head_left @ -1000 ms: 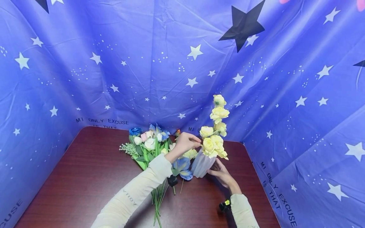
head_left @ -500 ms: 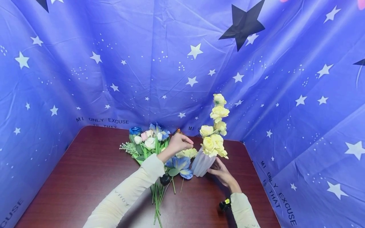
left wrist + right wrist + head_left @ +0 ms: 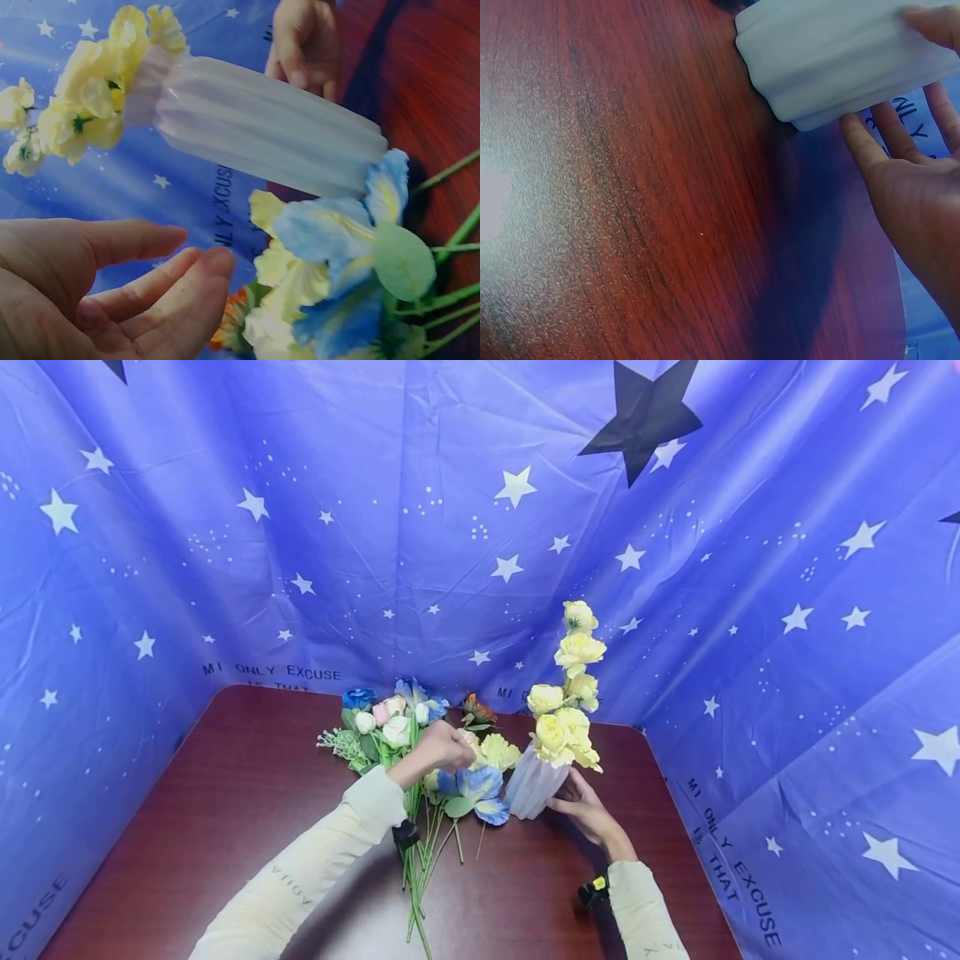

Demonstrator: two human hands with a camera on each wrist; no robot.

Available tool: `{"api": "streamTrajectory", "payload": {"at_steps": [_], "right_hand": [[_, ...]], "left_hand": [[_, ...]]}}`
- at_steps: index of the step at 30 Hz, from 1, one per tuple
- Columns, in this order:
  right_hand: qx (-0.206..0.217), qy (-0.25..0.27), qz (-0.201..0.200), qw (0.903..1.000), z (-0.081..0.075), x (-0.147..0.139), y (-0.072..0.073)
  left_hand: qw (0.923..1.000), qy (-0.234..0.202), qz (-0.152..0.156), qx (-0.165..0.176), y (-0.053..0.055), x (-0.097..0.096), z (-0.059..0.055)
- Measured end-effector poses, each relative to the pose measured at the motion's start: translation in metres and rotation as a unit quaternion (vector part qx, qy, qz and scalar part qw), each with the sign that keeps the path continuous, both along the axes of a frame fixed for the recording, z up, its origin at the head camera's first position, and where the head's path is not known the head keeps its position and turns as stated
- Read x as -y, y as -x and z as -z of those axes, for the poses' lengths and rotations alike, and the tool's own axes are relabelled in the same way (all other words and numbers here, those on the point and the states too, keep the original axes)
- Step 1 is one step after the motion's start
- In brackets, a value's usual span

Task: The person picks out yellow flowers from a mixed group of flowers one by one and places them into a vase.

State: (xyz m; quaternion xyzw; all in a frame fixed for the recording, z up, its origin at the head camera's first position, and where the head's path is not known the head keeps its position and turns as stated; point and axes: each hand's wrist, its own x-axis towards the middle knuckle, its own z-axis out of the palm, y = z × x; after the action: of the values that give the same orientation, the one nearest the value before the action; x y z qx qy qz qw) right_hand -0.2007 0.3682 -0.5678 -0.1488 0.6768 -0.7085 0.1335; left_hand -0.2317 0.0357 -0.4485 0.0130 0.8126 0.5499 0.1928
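A pale ribbed vase (image 3: 535, 787) stands at the right of the table, with a tall spray of yellow flowers (image 3: 573, 737) in its mouth. My right hand (image 3: 590, 817) holds the vase low on its right side; in the right wrist view the thumb lies on one side of the vase (image 3: 840, 60) and fingertips touch the other. Left of the vase, my left hand (image 3: 438, 750) hovers over loose flowers. Nothing sits between its thumb and relaxed fingers in the left wrist view. Close below it are a blue iris (image 3: 330, 232) with a green leaf and pale yellow blooms (image 3: 292, 285).
White and pink tulips (image 3: 396, 731), a blue rose (image 3: 358, 698) and a pale green sprig (image 3: 341, 744) lie left of my left hand. Their green stems (image 3: 414, 893) point toward the front edge. An orange flower (image 3: 478, 708) lies behind. Starry blue cloth (image 3: 420, 527) surrounds the brown table (image 3: 225, 810).
My left hand has drawn back from the yellow flowers, moving left and down over the loose flowers. The right hand stays on the vase.
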Motion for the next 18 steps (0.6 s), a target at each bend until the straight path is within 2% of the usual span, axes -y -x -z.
{"api": "streamTrajectory", "payload": {"at_steps": [8,18], "right_hand": [[0.003,-0.002,0.000,1.0000,0.000,0.000,0.000],[-0.003,-0.004,-0.006,1.0000,-0.001,0.000,0.000]], "left_hand": [[0.9970,0.045,-0.017,0.060,-0.008,0.010,0.014],[0.9912,0.113,0.000,0.069,-0.017,0.022,0.023]]}}
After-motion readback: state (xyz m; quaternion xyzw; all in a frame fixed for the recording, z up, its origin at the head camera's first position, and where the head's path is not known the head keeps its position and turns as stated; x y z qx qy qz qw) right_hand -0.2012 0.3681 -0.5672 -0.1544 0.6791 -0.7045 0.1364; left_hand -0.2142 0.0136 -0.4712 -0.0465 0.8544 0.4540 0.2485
